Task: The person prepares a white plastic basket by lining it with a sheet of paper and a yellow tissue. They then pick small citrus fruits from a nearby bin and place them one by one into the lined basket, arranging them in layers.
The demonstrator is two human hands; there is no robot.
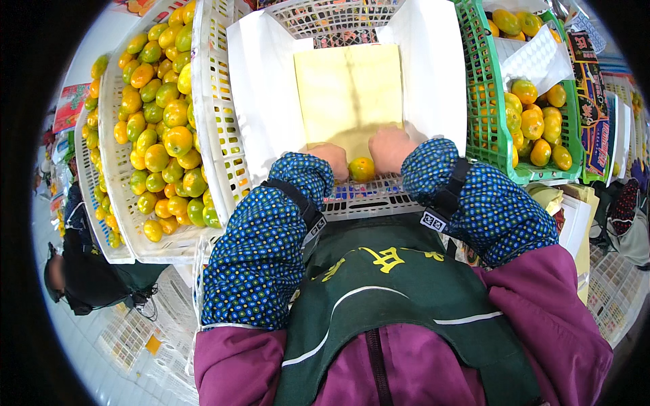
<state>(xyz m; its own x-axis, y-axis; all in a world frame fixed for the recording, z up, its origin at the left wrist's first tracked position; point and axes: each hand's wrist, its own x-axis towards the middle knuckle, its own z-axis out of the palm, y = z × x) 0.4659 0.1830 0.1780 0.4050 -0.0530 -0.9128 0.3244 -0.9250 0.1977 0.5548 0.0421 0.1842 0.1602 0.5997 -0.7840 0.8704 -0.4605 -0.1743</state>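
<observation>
Straight ahead lies a white plastic crate [373, 209], its sides lined with white paper [269, 83]. A yellow sheet of paper [350, 86] covers most of its bottom. My left hand [329, 156] and my right hand [390, 148] are both inside the near end of the crate, over the lower part of the sheet. Between them sits one green-orange citrus fruit [361, 169], close to the crate's near wall. Both hands look curled, but their fingertips are hidden, so whether either one grips the paper or the fruit cannot be made out.
To the left stands a white crate [216, 127] full of green-orange citrus fruits [157, 127]. A green crate [487, 76] on the right holds more fruit [533, 124] and a white patterned sheet [535, 56]. Papers [574, 218] are stacked below it. Another person [96, 269] is at far left.
</observation>
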